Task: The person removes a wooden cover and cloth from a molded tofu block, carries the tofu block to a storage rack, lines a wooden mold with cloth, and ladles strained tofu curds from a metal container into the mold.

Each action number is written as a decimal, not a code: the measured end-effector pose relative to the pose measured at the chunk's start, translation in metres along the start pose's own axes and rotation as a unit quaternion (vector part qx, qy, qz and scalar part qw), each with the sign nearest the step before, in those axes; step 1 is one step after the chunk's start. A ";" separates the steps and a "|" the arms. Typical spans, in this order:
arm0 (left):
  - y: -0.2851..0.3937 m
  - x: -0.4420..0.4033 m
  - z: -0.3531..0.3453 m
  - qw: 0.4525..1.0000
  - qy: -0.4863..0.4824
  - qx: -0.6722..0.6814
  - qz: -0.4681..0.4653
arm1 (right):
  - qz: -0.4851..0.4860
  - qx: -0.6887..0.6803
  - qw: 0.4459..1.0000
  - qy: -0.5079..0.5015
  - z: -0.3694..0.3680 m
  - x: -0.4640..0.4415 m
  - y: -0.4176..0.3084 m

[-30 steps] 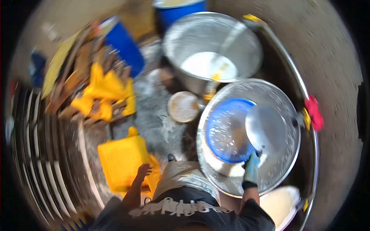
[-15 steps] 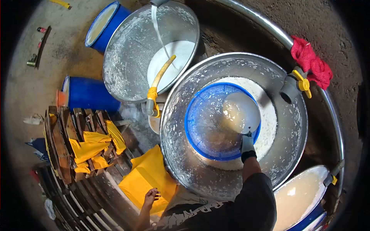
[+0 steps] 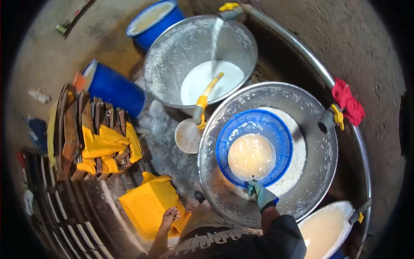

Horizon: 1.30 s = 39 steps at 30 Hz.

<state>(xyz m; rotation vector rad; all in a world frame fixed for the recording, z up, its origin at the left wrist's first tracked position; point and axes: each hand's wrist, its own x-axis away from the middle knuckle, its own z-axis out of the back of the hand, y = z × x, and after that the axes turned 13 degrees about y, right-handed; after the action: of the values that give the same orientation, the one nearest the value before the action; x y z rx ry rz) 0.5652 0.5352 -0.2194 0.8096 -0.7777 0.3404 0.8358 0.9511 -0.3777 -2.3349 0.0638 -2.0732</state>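
My right hand (image 3: 261, 195), in a grey-green glove, is closed around the short handle of a large round ladle (image 3: 251, 156). Pale cloudy liquid shows in the ladle's bowl. It sits low inside a blue mesh strainer (image 3: 286, 129), which rests within a wide metal vat (image 3: 317, 172) with white matter around its inner wall. Bare, my left hand (image 3: 170, 217) hangs near my waist beside a yellow cloth-covered block (image 3: 148, 203). Its fingers are curled in, and nothing shows in them.
Liquid pours from a pipe valve (image 3: 230, 12) into a second metal vat (image 3: 157, 64). A yellow-wrapped hose end (image 3: 202, 105) leans at its rim. Blue barrels (image 3: 116, 88), stacked boards (image 3: 71, 134) and a metal rail (image 3: 297, 43) with red cloth (image 3: 347, 101) surround the area.
The ladle has gone from tilted at the strainer's right side to level near its lower middle, with my right hand following. The view has shifted. My left hand stays curled.
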 end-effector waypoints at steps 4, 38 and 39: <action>-0.076 -0.021 0.029 0.995 -0.042 0.079 0.031 | -0.014 0.048 0.999 -0.022 -0.018 0.079 0.024; -0.133 -0.068 0.097 0.983 0.064 0.079 0.156 | 0.517 0.113 0.748 0.400 -0.001 0.081 -0.086; -0.118 -0.064 0.087 0.990 0.052 0.073 0.113 | 0.526 0.116 0.726 0.428 0.018 0.057 -0.106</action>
<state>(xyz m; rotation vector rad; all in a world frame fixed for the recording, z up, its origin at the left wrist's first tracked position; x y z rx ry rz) 0.5433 0.3927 -0.2893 0.8357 -0.7535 0.6433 0.8622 1.0546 -0.3186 -0.6162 0.8342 -1.9909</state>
